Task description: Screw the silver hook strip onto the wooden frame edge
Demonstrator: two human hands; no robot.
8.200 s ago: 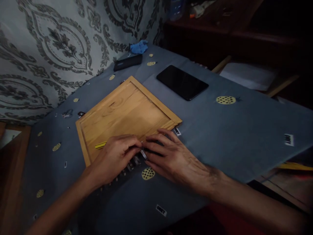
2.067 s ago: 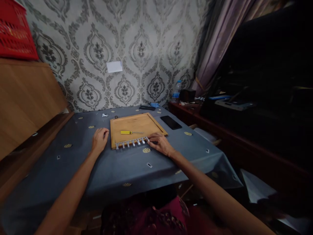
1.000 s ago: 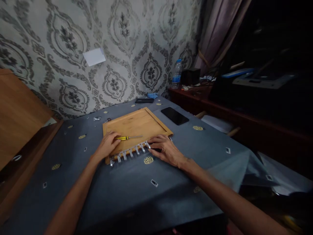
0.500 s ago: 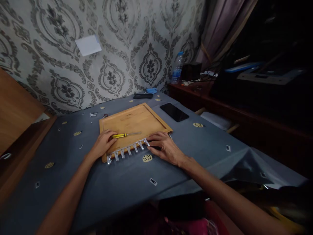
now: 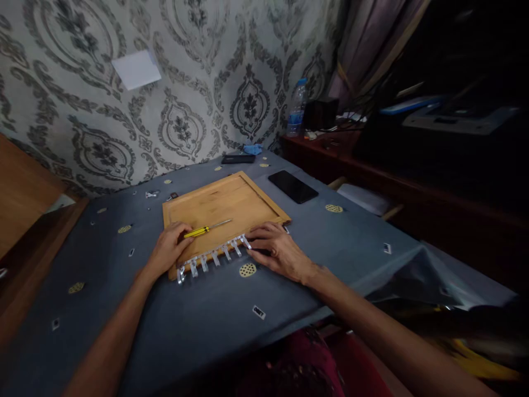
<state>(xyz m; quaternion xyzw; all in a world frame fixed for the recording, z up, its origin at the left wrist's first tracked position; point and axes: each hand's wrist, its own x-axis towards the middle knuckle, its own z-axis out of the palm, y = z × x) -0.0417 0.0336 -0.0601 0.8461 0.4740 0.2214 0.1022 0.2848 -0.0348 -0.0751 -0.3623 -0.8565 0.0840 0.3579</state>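
A framed wooden board (image 5: 223, 201) lies flat on the table. Along its near edge runs a metal rail with several hooks (image 5: 215, 258), which hang over the edge toward me. My left hand (image 5: 167, 247) rests at the board's left side, its thumb and fingers closed on the yellow handle of a screwdriver (image 5: 196, 232). The shaft points right across the board. At the rail's right end, my right hand (image 5: 281, 252) has its fingertips on the last hook; the exact grip is partly hidden.
The table has a grey-blue patterned cover (image 5: 198, 331). A black phone (image 5: 293, 186) lies right of the board, and another dark flat object (image 5: 238, 159) lies behind it. A small metal piece (image 5: 152, 194) sits at the back left. A water bottle (image 5: 296, 107) stands on the side desk.
The view has shifted slightly, moving the scene left. The screwdriver has turned a little, its tip now angled farther away from me. Both hands stay in nearly the same places on the board.
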